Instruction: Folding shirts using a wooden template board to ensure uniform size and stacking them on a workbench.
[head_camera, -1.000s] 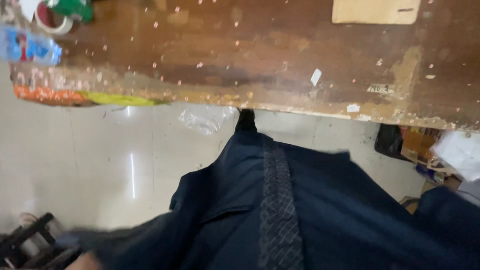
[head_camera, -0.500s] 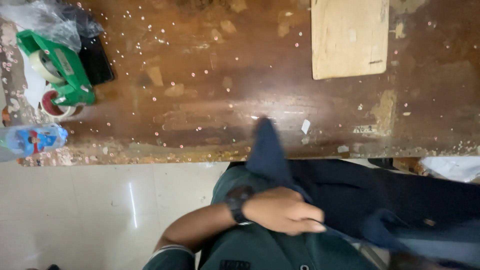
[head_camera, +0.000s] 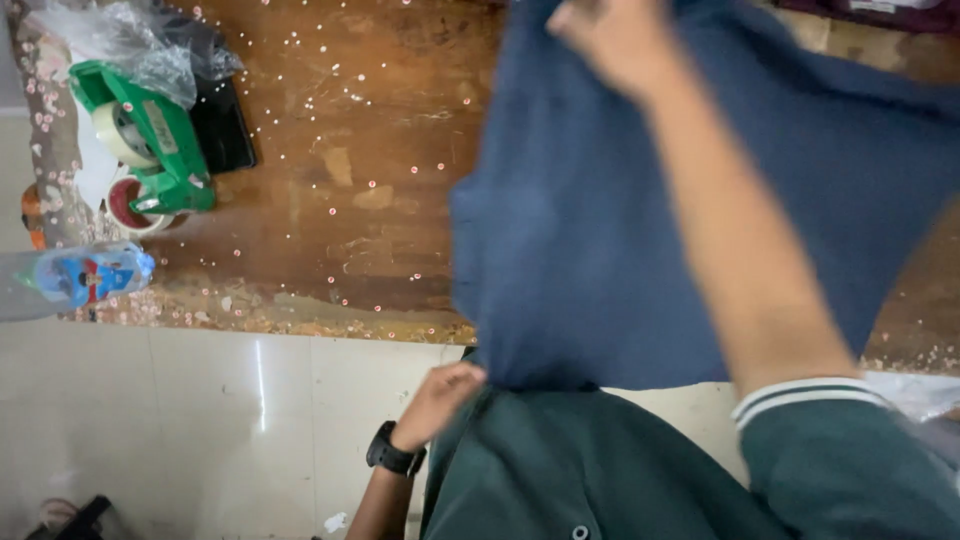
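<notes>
A dark blue garment (head_camera: 590, 220) is spread over the worn wooden table (head_camera: 370, 180), hanging off its near edge. My left hand (head_camera: 440, 395), with a black watch on the wrist, grips the garment's lower left corner just below the table edge. My right hand (head_camera: 615, 40) reaches far forward and holds the cloth near its top; it is blurred. My right forearm crosses over the fabric, and a green sleeve with a striped cuff shows at the lower right.
A green tape dispenser (head_camera: 145, 140) with tape rolls sits at the table's left, beside a black flat object (head_camera: 222, 125) and clear plastic wrap (head_camera: 130, 40). A plastic bottle (head_camera: 75, 280) lies at the left edge. Pale floor tiles (head_camera: 200, 420) lie below.
The garment has been lifted from my lap and thrown forward onto the table. My right arm has stretched out over it; my left hand has dropped to the cloth's lower corner.
</notes>
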